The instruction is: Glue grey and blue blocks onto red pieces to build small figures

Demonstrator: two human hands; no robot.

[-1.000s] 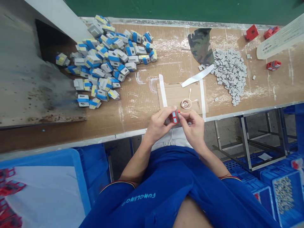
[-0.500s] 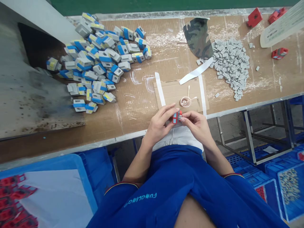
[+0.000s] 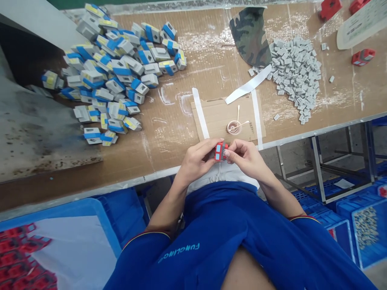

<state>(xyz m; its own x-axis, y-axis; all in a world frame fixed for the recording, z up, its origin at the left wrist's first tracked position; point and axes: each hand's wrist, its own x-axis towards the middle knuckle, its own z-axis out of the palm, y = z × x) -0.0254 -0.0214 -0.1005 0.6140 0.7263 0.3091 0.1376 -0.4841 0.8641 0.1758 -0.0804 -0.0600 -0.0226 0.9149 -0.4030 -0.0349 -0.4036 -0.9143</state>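
A small red toy vehicle [image 3: 218, 152] with light blue windows and a grey part is held over the table's front edge. My left hand [image 3: 198, 160] grips it from the left, its fingers wrapped around that side. At its right side, my right hand [image 3: 245, 158] pinches with thumb and index finger against the grey part; whether a small separate piece is between them is hard to tell. Just beyond the hands, a small round cup [image 3: 233, 128] with two white swabs stands on a taped cardboard sheet [image 3: 216, 110].
White-and-blue toy bodies [image 3: 121, 66] are heaped at the left, small grey pieces [image 3: 298, 72] at the right beside a camouflage cloth [image 3: 251, 36]. A translucent container [image 3: 359, 28] and red pieces [image 3: 363, 57] lie far right. Below left is a blue bin [image 3: 104, 217] holding red vehicles.
The view has shifted slightly. The red vehicle has turned a little in my left hand, showing more of its windows. My right fingers stay against its right side.
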